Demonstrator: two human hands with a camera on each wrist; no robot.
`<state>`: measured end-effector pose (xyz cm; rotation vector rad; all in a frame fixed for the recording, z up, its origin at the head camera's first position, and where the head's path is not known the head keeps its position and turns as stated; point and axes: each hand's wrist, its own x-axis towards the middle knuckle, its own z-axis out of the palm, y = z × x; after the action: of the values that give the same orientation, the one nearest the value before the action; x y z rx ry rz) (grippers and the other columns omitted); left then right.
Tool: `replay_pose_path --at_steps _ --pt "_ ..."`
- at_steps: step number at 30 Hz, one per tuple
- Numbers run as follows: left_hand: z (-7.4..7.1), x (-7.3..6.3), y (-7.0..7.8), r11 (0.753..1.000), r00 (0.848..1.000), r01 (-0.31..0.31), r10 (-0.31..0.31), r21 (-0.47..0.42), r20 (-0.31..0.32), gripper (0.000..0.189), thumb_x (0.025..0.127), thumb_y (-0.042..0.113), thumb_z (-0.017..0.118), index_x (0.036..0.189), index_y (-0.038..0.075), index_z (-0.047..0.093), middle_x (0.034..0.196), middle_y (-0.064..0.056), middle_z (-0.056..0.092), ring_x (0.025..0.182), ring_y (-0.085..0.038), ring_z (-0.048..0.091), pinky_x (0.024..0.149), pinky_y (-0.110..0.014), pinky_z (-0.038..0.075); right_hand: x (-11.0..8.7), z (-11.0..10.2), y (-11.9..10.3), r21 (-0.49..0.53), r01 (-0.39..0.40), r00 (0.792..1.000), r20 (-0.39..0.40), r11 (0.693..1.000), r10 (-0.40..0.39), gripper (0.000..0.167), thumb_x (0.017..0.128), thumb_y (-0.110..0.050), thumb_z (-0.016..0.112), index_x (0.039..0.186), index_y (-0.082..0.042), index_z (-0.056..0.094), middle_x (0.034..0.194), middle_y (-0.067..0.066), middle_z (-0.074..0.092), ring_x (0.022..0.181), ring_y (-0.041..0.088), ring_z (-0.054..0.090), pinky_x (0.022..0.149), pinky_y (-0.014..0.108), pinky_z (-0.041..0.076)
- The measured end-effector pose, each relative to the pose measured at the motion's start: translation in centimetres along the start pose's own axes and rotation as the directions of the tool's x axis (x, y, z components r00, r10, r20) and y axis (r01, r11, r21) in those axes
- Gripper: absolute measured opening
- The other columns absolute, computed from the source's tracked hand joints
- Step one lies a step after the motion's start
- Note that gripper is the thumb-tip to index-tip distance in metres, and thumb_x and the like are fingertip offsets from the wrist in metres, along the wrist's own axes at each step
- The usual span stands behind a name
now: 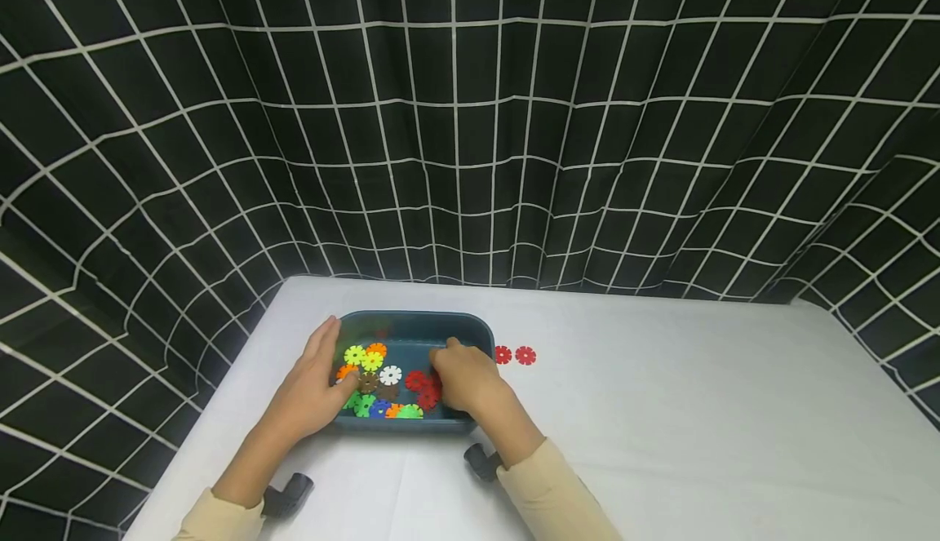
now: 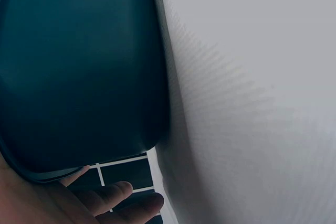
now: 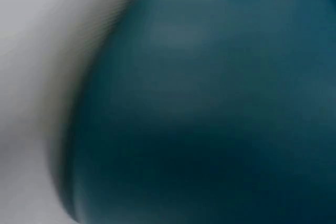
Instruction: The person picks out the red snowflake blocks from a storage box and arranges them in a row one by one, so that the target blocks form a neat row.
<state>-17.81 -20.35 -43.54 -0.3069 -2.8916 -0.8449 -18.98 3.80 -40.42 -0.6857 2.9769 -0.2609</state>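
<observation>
A dark teal plastic tub (image 1: 411,425) on the table holds several flat, notched snowflake discs. My left hand (image 1: 312,386) rests along its left rim, fingers stretched outside and thumb reaching inside over the discs. In the left wrist view, extended fingers (image 2: 139,211) show beyond the tub wall (image 2: 84,66). My right hand (image 1: 466,376) reaches into the tub's right side beside red discs (image 1: 428,396). Its fingertips are largely hidden, so any disc in them cannot be made out. The right wrist view holds only the blurred tub wall (image 3: 199,87).
Two red discs (image 1: 525,355) lie on the white tablecloth (image 1: 698,410) just right of the tub. Inside, left and centre, are yellow discs (image 1: 355,354), a white disc (image 1: 391,375), and orange, brown, green and blue ones. A black gridded curtain (image 1: 477,133) hangs behind the table.
</observation>
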Motion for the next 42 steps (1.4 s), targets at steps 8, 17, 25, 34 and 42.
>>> replay_pose_path --at_steps 8,17,25,34,42 --pt "-0.1 0.1 0.1 1.000 1.000 0.004 -0.004 -0.003 0.009 0.084 0.090 0.020 0.062 0.157 -0.004 0.018 0.163 -0.021 0.016 0.142 -0.047 0.030 0.106 -0.068 0.031 0.8 0.2 1.3 0.160 0.083 0.991 -0.115 0.984 -0.065 0.027 0.082 0.001 0.077 0.107 -0.007 0.075 0.087 0.005 0.060 0.071 0.015 0.056 0.069 0.028 0.057" --pt "-0.3 0.1 0.3 1.000 1.000 0.002 -0.002 -0.002 0.013 0.083 0.090 0.020 0.063 0.157 -0.005 0.019 0.163 -0.021 0.016 0.142 -0.048 0.030 0.106 -0.067 0.031 0.7 0.2 1.4 0.230 0.190 0.982 -0.039 0.955 -0.186 0.030 0.085 -0.016 0.081 0.114 -0.012 0.073 0.094 0.001 0.059 0.079 0.012 0.055 0.070 0.025 0.051" --pt "-0.2 0.1 0.2 1.000 1.000 -0.002 0.002 -0.007 0.008 0.083 0.090 0.019 0.063 0.157 -0.005 0.019 0.163 -0.022 0.016 0.142 -0.048 0.030 0.106 -0.067 0.031 0.9 1.1 1.0 0.195 0.210 0.978 -0.025 0.958 -0.209 0.029 0.084 -0.015 0.082 0.113 -0.016 0.076 0.092 -0.002 0.050 0.074 0.011 0.052 0.067 0.022 0.048" --pt "-0.1 0.1 0.1 1.000 1.000 -0.006 0.006 -0.006 0.006 0.084 0.090 0.019 0.063 0.157 -0.005 0.019 0.163 -0.022 0.016 0.142 -0.048 0.030 0.107 -0.067 0.031 1.0 1.2 1.3 0.180 0.175 0.984 -0.046 0.968 -0.170 0.023 0.080 0.003 0.076 0.098 -0.013 0.075 0.086 -0.002 0.052 0.068 0.012 0.051 0.062 0.021 0.047" --pt "-0.1 0.0 0.0 1.000 1.000 -0.003 0.003 -0.007 0.007 0.083 0.090 0.019 0.063 0.156 -0.005 0.019 0.163 -0.022 0.016 0.142 -0.048 0.030 0.106 -0.067 0.031 1.2 1.1 1.3 0.198 0.178 0.983 -0.077 0.964 -0.165 0.021 0.083 -0.001 0.078 0.101 -0.011 0.075 0.085 -0.003 0.059 0.076 0.012 0.052 0.067 0.023 0.049"
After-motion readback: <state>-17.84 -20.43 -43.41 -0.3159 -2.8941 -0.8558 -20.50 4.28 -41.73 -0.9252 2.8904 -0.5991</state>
